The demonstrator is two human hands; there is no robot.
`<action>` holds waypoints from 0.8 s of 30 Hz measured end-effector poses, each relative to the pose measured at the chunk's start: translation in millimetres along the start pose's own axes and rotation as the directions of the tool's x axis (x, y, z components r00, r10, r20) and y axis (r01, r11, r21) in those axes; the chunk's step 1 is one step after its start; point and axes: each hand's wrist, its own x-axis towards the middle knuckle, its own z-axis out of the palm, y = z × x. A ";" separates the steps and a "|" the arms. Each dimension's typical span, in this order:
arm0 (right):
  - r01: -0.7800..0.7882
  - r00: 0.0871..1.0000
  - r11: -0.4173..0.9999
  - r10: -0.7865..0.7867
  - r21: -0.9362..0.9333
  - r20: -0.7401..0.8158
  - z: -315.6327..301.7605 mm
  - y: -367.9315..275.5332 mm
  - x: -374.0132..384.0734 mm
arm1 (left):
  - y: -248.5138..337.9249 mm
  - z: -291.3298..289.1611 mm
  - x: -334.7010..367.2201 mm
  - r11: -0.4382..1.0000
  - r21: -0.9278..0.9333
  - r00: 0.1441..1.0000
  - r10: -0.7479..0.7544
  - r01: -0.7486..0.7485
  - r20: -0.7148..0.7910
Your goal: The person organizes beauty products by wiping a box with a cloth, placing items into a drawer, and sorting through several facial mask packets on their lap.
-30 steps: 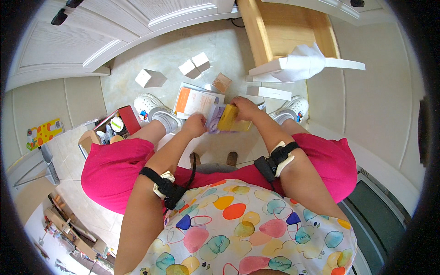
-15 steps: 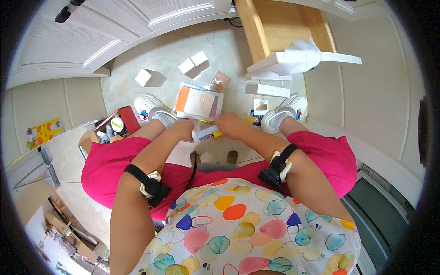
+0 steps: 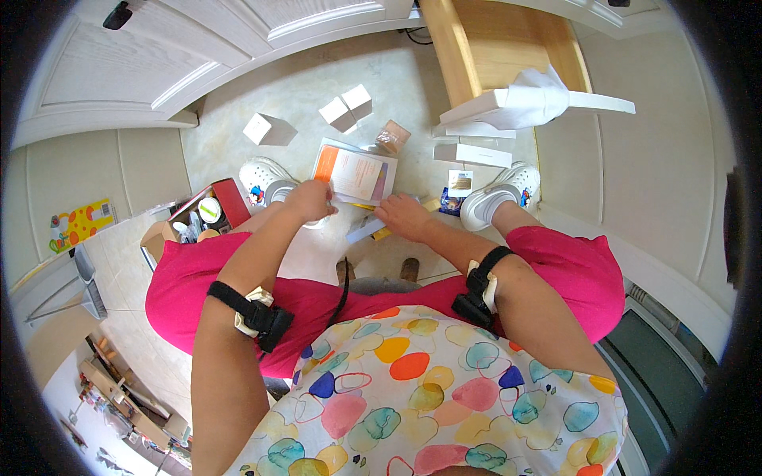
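Observation:
My left hand point(image 3: 311, 201) is closed beside the left edge of a stack of booklets point(image 3: 355, 173), the top one white with an orange band. Its fingertips are curled in, and what they hold, if anything, is hidden. Just below the stack, the fingers of my right hand point(image 3: 403, 217) close over a flat pale blue box point(image 3: 365, 229). A yellow strip-like piece point(image 3: 382, 234) shows under that hand and runs out past it on the right. The hand covers the middle of both.
White boxes stand farther off: one point(image 3: 270, 129) at left, a pair point(image 3: 346, 109) mid-floor, a long one point(image 3: 473, 155) at right. A brown package point(image 3: 392, 136) touches the booklets. An open drawer point(image 3: 508, 47) juts in. A red box of items point(image 3: 230, 203) sits by my left leg.
My left hand has moved up and slightly left, away from the pale blue box to the booklets' edge. The right hand keeps its place. The whole view has shifted a little.

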 end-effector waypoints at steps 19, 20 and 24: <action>-0.008 0.996 1.000 0.008 0.002 0.088 -4.6 13.9 -12.6 | 30.8 2.4 37.5 0.704 0.703 0.816 0.463 -0.100 -0.347; -0.021 0.991 1.000 0.019 0.015 0.131 -7.7 14.9 -12.4 | 32.0 2.7 37.3 0.713 0.694 0.823 0.450 -0.099 -0.346; -0.067 0.973 0.995 0.050 0.068 0.224 -13.2 17.6 -11.9 | 32.9 2.4 36.7 0.727 0.678 0.842 0.430 -0.109 -0.325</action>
